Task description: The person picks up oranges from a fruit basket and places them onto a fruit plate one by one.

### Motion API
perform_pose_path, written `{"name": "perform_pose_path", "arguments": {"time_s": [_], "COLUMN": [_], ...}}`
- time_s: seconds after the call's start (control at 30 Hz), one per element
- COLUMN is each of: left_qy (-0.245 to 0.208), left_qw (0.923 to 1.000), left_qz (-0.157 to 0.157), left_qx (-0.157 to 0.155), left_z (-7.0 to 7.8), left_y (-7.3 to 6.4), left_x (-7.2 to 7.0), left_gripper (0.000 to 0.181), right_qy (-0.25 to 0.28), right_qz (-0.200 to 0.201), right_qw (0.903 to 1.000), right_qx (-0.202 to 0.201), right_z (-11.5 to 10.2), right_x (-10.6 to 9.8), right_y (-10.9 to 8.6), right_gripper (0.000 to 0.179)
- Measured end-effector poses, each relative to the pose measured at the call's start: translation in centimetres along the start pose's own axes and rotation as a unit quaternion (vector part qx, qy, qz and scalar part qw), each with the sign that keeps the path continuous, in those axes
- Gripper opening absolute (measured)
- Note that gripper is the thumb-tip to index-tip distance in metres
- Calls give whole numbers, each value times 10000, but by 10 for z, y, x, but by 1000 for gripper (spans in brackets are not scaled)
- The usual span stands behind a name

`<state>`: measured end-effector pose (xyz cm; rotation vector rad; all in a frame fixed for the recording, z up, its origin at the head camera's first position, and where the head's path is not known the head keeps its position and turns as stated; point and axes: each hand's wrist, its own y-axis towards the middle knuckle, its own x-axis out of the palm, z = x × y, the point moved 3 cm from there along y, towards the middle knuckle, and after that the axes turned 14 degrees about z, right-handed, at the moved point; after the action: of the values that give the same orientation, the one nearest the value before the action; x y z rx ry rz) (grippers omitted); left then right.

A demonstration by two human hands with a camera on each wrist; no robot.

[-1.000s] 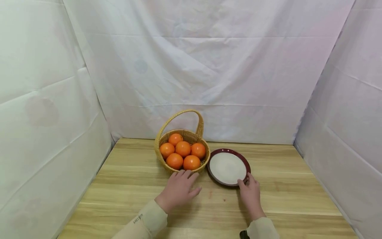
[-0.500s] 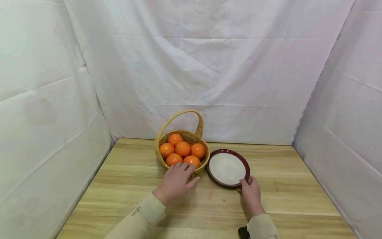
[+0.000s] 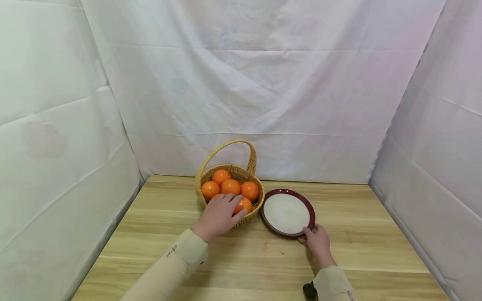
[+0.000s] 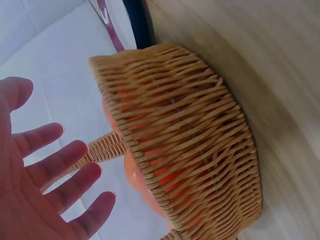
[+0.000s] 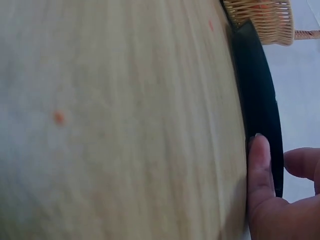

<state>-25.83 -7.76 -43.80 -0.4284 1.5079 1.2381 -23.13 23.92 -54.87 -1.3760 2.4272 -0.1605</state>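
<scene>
The head view looks forward and down from above the near side, farthest off and widest: table (image 3: pixel 165 213) low in the frame, white cloth (image 3: pixel 241 92) above, basket (image 3: pixel 249 218) and plate (image 3: pixel 287 213) below centre. The left wrist view sits low and close to the basket, rolled sideways, so the table fills the right and the left hand (image 3: pixel 218 215) the lower left. The right wrist view skims the table, likewise rolled, the plate edge-on at right and the right hand (image 3: pixel 318 244) lower right. All three share the basket; the curved edge cropped at the left wrist view's top is probably the plate.
</scene>
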Motion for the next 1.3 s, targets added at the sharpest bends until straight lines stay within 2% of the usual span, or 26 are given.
{"name": "perform_pose_path", "arguments": {"time_s": [0.3, 0.47, 0.67, 0.9, 1.1, 1.3], "left_qy": [35, 132, 208, 345, 585, 690], "left_qw": [9994, 9987, 9972, 9971, 9941, 9925], "left_qz": [-349, -454, -691, -564, -763, -748], "left_qx": [27, 187, 174, 376, 506, 679], "left_z": [-4, -2, -2, -1, 0, 2], "left_y": [17, 23, 29, 31, 34, 36], "left_x": [-2, -1, 4, 10, 14, 16], "left_gripper": [58, 61, 70, 63, 64, 55], "right_qy": [-174, -391, -425, -681, -862, -896], "right_qz": [167, 150, 67, 39, 87, 94], "right_qw": [9997, 9991, 9991, 9976, 9961, 9958], "right_qx": [15, 26, -58, -91, -163, -189], "right_z": [4, 5, 3, 2, 2, 0], "right_x": [1, 0, -1, -1, 0, 1], "right_y": [6, 11, 12, 11, 12, 11], "right_gripper": [56, 55, 55, 55, 53, 51]}}
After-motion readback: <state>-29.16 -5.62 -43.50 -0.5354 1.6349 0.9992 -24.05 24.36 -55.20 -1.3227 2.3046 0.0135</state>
